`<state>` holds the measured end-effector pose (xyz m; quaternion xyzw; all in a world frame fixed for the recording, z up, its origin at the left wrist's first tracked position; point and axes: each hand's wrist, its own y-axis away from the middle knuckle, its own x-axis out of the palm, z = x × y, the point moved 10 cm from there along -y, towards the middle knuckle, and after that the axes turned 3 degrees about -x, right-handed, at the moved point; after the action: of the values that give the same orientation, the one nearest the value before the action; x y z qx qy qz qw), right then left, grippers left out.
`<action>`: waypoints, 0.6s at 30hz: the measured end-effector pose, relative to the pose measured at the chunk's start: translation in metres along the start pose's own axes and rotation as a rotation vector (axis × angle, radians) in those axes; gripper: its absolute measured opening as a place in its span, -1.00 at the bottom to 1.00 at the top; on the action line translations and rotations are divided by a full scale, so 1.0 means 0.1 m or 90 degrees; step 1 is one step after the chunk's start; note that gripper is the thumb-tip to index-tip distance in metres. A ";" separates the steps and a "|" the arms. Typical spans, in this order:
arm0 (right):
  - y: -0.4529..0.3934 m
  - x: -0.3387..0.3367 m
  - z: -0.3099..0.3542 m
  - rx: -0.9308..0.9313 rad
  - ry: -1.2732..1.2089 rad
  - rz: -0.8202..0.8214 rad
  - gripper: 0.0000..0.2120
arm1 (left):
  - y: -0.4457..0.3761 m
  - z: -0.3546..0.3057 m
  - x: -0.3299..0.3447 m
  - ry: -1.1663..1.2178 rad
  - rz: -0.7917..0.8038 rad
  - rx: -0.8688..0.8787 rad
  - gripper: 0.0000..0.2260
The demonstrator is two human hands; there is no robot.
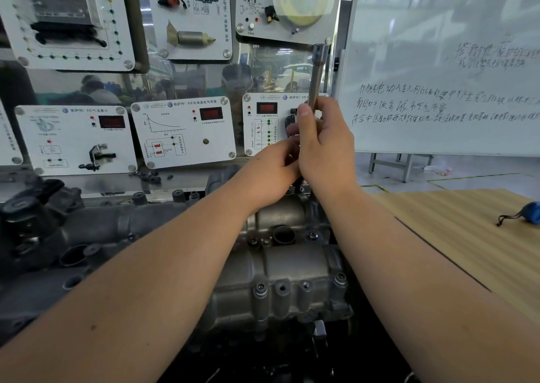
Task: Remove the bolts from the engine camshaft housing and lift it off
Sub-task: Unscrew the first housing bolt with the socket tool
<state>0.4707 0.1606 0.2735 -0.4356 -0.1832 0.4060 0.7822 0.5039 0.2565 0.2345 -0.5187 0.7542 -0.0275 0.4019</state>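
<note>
The grey cast camshaft housing lies lengthwise in front of me on the engine. Bolt heads show in bosses along its near end and more sit around a round opening mid-way. My right hand grips a long steel socket wrench that stands nearly upright over the housing's far end. My left hand holds the tool's lower part just beneath the right hand; the tool's tip and the bolt under it are hidden by both hands.
Sensor display panels stand behind the engine, a whiteboard at the right. A wooden table on the right carries a blue pouch. Dark engine parts crowd the left; loose bolts lie on the ledge.
</note>
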 end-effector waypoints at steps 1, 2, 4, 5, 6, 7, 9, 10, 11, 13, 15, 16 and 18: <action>0.00 0.00 0.00 -0.002 0.004 0.001 -0.90 | 0.00 0.00 0.00 0.005 0.002 -0.004 -0.77; 0.00 0.00 0.01 -0.004 0.010 0.000 -0.89 | 0.01 0.00 0.01 0.011 0.005 -0.006 -0.74; -0.01 0.00 0.01 -0.006 0.020 -0.003 -0.84 | 0.01 0.01 0.01 0.015 0.010 -0.006 -0.73; -0.01 0.00 0.00 -0.002 0.021 -0.006 -0.81 | 0.01 0.01 0.01 0.009 0.010 -0.005 -0.75; -0.01 0.00 0.00 0.002 0.016 -0.008 -0.79 | 0.00 0.02 0.01 0.001 0.009 -0.003 -0.77; -0.01 0.00 -0.01 0.007 0.009 -0.009 -0.78 | 0.00 0.03 0.00 -0.007 0.005 -0.004 -0.79; -0.01 0.00 -0.01 0.013 -0.012 -0.005 -0.81 | -0.02 0.05 -0.03 -0.019 -0.010 -0.010 -0.84; 0.00 0.01 -0.01 0.015 -0.024 -0.001 -0.86 | -0.03 0.05 -0.03 -0.021 -0.013 -0.011 -0.85; 0.00 0.01 -0.01 0.017 -0.033 0.002 -0.91 | -0.03 0.05 -0.03 -0.024 -0.012 -0.011 -0.84; 0.01 0.00 -0.01 0.015 -0.038 -0.002 -0.95 | -0.03 0.05 -0.02 -0.020 -0.006 -0.011 -0.82; 0.00 -0.01 0.00 0.009 -0.025 -0.008 -0.88 | -0.02 0.05 -0.01 -0.004 -0.004 -0.010 -0.80; 0.00 -0.01 0.01 0.007 -0.014 -0.007 -0.83 | -0.02 0.04 -0.01 0.005 -0.003 -0.008 -0.78; 0.00 0.00 0.01 0.007 0.000 0.000 -0.78 | -0.01 0.04 0.01 0.007 0.004 -0.011 -0.76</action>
<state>0.4705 0.1614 0.2742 -0.4313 -0.1806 0.4070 0.7847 0.5073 0.2564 0.2318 -0.5193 0.7583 -0.0227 0.3935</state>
